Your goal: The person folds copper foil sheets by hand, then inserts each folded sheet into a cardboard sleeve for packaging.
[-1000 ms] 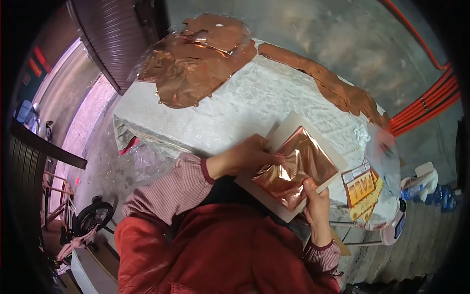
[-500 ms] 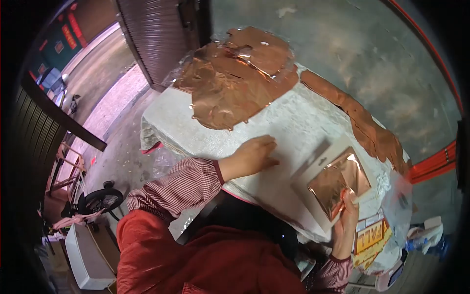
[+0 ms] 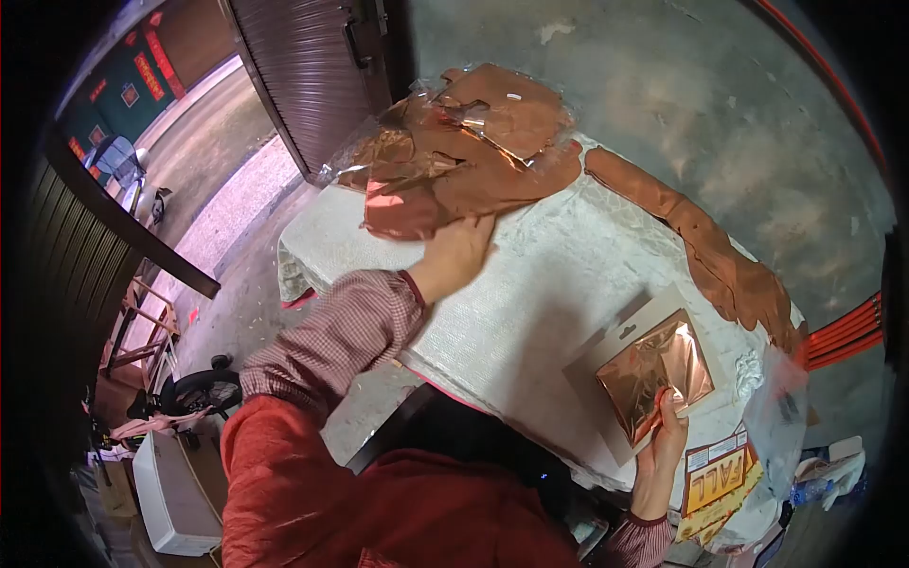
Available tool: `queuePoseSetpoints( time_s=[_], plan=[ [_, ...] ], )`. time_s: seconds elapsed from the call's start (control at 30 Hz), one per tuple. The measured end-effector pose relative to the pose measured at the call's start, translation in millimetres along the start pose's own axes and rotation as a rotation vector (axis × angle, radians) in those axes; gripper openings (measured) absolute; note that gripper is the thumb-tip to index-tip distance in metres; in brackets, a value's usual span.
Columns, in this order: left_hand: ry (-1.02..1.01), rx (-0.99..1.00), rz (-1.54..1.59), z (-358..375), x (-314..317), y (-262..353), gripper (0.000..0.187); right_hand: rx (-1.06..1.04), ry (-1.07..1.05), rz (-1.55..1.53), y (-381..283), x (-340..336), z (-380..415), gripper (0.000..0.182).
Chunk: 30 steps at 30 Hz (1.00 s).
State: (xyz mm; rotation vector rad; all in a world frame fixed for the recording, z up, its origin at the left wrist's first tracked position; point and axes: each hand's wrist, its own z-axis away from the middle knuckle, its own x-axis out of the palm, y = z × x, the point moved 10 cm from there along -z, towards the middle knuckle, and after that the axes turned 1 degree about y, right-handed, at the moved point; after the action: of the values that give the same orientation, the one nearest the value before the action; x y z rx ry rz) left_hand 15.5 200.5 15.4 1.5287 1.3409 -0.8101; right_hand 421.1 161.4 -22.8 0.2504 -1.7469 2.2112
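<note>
My left hand (image 3: 458, 254) reaches across the white-covered table (image 3: 530, 293) and takes hold of the near edge of a crumpled copper foil sheet (image 3: 402, 204) at the front of a heap of copper foil (image 3: 473, 142). My right hand (image 3: 665, 445) grips the lower corner of a white backing card (image 3: 615, 346) that carries a shiny copper foil piece (image 3: 655, 371), lying at the table's near right edge.
A long strip of copper foil (image 3: 710, 251) runs along the table's far right edge. A yellow printed packet (image 3: 715, 483) lies at the right corner. A ribbed metal shutter (image 3: 303, 76), red cables (image 3: 843, 336) and a white box (image 3: 170, 492) surround the table.
My left hand left the card, crossed the table and reached the foil heap. My right hand set the card and foil piece down at the right edge and keeps hold of it.
</note>
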Motion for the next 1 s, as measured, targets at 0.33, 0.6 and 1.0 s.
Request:
queuePoseSetpoints(
  time_s=[0.33,0.6,1.0],
  plan=[
    [-0.207,0.201,0.052,-64.4,-48.6,-50.8,0.022,0.012,-0.041,0.005,12.1,-9.7,-7.4,0.017],
    [-0.097,0.230,0.023,-22.6,-46.6,-1.4,0.031,0.004,-0.057,-0.012,9.4,-4.1,-6.7,0.018],
    [-0.066,0.357,-0.302,-7.5,6.8,44.7,0.018,-0.013,0.004,-0.056,-2.5,-11.5,-2.1,0.015]
  ],
)
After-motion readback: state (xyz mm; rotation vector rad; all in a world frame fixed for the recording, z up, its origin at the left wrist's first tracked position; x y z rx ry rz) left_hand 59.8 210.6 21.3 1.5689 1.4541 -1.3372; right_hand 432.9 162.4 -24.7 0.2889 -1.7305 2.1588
